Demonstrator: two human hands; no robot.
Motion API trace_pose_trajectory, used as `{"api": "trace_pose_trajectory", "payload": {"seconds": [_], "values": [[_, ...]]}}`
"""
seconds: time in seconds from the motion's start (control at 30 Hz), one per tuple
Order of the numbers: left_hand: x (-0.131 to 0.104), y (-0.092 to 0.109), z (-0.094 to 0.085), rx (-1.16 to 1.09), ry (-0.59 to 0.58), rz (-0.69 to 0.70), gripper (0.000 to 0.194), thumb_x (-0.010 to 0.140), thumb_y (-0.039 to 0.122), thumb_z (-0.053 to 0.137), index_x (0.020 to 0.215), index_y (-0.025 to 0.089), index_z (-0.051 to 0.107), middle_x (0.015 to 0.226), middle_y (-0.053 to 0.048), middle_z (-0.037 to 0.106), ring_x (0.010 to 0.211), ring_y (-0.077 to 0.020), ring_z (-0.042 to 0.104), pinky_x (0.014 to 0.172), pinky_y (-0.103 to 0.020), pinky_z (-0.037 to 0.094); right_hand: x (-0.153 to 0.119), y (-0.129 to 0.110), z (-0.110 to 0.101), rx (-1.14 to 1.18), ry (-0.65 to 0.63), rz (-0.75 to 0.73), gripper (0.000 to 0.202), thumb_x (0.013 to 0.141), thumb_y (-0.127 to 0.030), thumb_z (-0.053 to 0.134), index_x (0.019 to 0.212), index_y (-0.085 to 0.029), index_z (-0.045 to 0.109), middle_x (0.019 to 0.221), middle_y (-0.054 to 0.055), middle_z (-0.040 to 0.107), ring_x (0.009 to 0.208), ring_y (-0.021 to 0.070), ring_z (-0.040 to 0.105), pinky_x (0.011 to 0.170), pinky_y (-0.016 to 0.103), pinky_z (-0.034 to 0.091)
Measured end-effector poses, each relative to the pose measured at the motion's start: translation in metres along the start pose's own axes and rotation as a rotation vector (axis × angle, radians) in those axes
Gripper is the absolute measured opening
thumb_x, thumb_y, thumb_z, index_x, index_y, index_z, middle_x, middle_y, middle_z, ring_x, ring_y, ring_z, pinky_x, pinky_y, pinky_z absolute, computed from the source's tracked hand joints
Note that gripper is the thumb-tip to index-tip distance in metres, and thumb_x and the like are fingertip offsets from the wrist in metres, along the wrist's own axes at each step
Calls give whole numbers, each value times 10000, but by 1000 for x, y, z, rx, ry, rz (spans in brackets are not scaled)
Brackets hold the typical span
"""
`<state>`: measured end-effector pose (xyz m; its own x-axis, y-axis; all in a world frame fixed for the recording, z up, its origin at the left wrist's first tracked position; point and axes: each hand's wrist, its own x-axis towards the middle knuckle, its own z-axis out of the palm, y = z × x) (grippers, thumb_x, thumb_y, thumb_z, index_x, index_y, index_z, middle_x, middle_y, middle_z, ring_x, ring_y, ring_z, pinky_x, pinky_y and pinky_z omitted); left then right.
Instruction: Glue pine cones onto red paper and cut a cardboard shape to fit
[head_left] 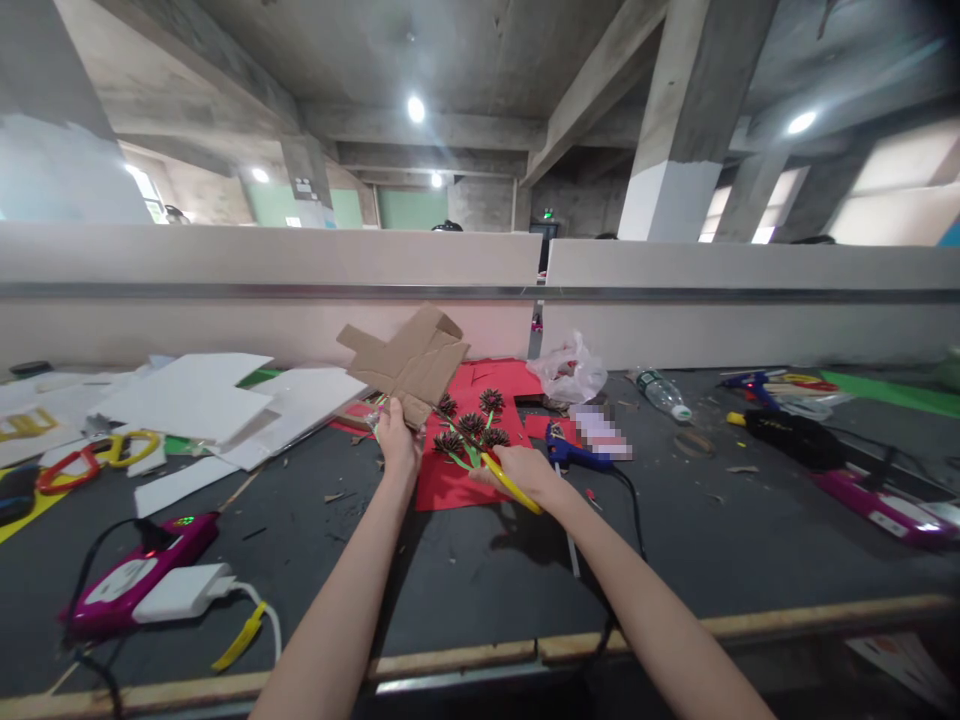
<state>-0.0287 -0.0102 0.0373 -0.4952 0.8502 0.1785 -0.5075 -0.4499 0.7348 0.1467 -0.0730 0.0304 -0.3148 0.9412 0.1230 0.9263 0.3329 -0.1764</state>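
Note:
My left hand (397, 440) grips the lower edge of a torn, folded piece of brown cardboard (416, 360), raised over the table. In my right hand (525, 475) is a pair of scissors with yellow handles (511, 482); its blades point up and left toward the cardboard and are partly hidden. Several dark pine cones (471, 424) with green strips among them lie close to the blades. Beneath them is red paper (450, 487). A blue glue gun (577, 450) rests just right of my right hand.
White boards (202, 395) and red-handled scissors (71, 470) lie at left, behind a magenta power strip (161, 560) with a white charger. A plastic bag (570, 370), a bottle (660, 393) and another magenta power strip (885, 508) occupy the right. A low partition (300, 330) backs the table.

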Motion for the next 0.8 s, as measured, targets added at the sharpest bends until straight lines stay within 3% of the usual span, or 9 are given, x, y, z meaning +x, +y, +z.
{"api": "trace_pose_trajectory", "payload": {"seconds": [0.1, 0.2, 0.33, 0.5, 0.63, 0.8], "values": [[3, 1, -3, -4, 10, 7, 256, 665, 388, 571, 744, 179, 446, 587, 54, 544, 443, -59, 503, 383, -158, 358, 1, 5, -1, 36, 80, 16, 570, 766, -662, 260, 860, -173, 537, 849, 117, 644, 819, 243, 612, 661, 290, 400], [4, 0, -2, 16, -52, 2, 291, 641, 419, 589, 711, 174, 448, 541, 55, 533, 405, -57, 472, 368, -164, 348, 4, 11, -1, 140, 252, 87, 501, 803, -603, 258, 843, -175, 514, 799, 104, 639, 774, 226, 611, 628, 275, 391], [3, -7, -1, 52, -198, -18, 300, 600, 408, 634, 699, 164, 490, 521, 55, 529, 384, -52, 445, 369, -168, 335, 8, 17, 1, 394, 530, 155, 461, 820, -556, 250, 711, -183, 498, 669, 71, 616, 673, 193, 600, 629, 269, 396], [1, -16, -4, 158, -414, -98, 324, 595, 390, 656, 803, 152, 586, 707, -8, 628, 571, -110, 564, 535, -219, 441, 13, 28, -3, 658, 851, 278, 397, 759, -551, 373, 608, -197, 469, 598, 45, 592, 628, 185, 584, 678, 290, 413], [-4, -16, -5, 268, -526, -133, 322, 622, 392, 640, 816, 137, 617, 727, -41, 643, 600, -137, 576, 536, -230, 442, 17, 37, -6, 684, 917, 353, 255, 676, -432, 508, 592, -196, 466, 644, 52, 603, 646, 191, 575, 719, 323, 417], [-7, -12, -2, 203, -454, -171, 295, 590, 341, 670, 799, 139, 617, 720, -35, 652, 619, -140, 594, 570, -234, 466, 20, 39, -2, 729, 879, 269, 114, 637, -291, 516, 592, -193, 479, 660, 40, 611, 659, 174, 576, 734, 316, 426]]}}
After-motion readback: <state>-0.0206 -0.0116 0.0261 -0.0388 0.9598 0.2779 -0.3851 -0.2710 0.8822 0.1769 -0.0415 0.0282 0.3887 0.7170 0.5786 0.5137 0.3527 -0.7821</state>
